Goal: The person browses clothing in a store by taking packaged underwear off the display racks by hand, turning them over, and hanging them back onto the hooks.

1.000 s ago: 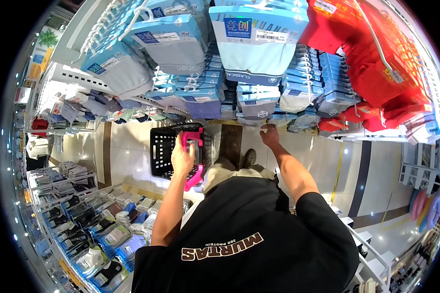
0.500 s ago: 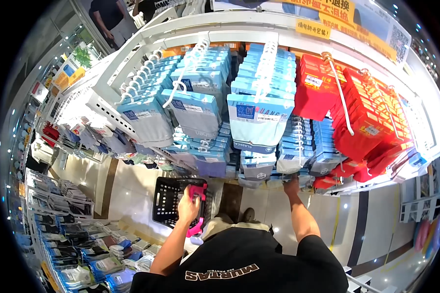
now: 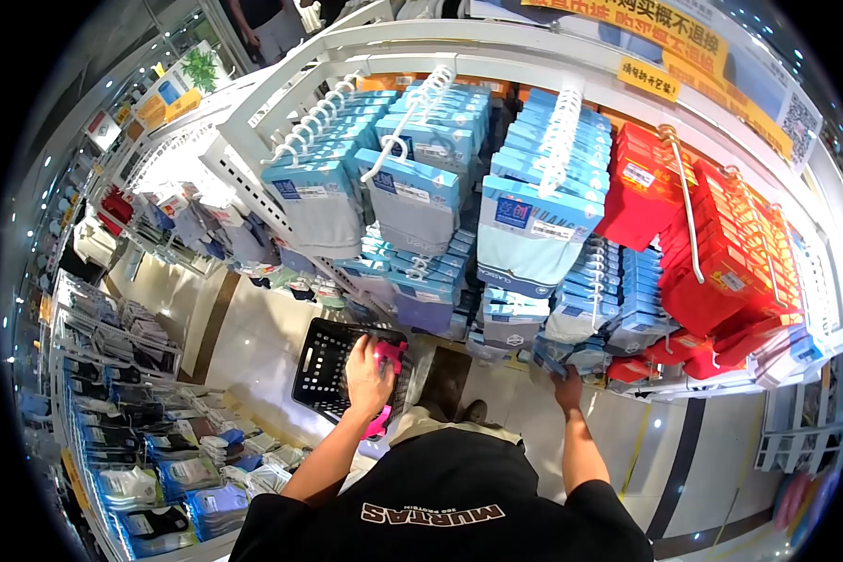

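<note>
My left hand (image 3: 370, 379) is closed around the pink handle (image 3: 391, 354) of a black shopping basket (image 3: 317, 375), held low at my left side. Low on the rack, my right hand (image 3: 567, 387) has its fingers on a blue-and-grey packaged garment (image 3: 547, 360), which tilts away from the row behind it. Part of that grip is hidden by the pack. Just above hang more light-blue garment packs (image 3: 581, 314) on white hooks.
A white display rack (image 3: 253, 140) spans the front, with large blue packs (image 3: 534, 225) and red packs (image 3: 721, 253) on protruding hooks. At lower left stands a shelf of packaged socks (image 3: 150, 487). Another person (image 3: 267, 28) stands beyond the rack.
My right hand has drawn back slightly from the lower packs, and a tilted pack now shows at its fingers. The view has shifted, while my left hand stays on the basket handle.
</note>
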The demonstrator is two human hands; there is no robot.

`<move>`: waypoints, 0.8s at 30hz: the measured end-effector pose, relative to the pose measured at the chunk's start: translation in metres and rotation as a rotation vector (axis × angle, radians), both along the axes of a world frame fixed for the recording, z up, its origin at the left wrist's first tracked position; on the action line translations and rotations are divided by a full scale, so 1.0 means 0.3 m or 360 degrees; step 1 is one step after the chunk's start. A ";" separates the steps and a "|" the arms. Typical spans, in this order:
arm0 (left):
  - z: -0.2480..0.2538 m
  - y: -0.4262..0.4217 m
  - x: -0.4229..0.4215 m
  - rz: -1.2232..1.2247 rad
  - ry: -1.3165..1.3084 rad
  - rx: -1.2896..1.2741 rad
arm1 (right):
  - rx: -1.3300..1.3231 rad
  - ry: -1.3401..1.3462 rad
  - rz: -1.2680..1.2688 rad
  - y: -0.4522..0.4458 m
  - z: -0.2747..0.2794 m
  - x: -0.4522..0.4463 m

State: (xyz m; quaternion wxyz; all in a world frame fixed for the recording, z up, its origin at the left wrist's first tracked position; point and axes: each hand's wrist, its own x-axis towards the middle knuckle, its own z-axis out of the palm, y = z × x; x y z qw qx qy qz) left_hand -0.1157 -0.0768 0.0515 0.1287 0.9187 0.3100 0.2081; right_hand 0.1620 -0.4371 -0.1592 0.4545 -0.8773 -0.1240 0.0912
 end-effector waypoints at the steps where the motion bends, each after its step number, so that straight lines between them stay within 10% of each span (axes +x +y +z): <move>1: 0.014 -0.014 0.002 -0.0036 -0.0024 0.0133 | 0.0013 0.0056 -0.0010 -0.027 0.022 -0.012; 6: 0.071 -0.170 0.057 -0.0372 -0.0221 -0.0166 | 0.0287 0.0291 0.0084 -0.157 0.109 -0.082; 9: 0.018 -0.256 0.088 -0.0596 0.0146 -0.1281 | 0.0137 0.0507 0.0237 -0.097 0.288 -0.152; 16: -0.201 -0.330 0.134 -0.1018 0.0275 -0.1265 | 0.1041 0.0914 0.0295 0.207 0.574 -0.309; 24: -0.011 -0.311 0.115 -0.0500 -0.0051 -0.2416 | 0.1126 0.0758 0.0339 0.299 0.598 -0.309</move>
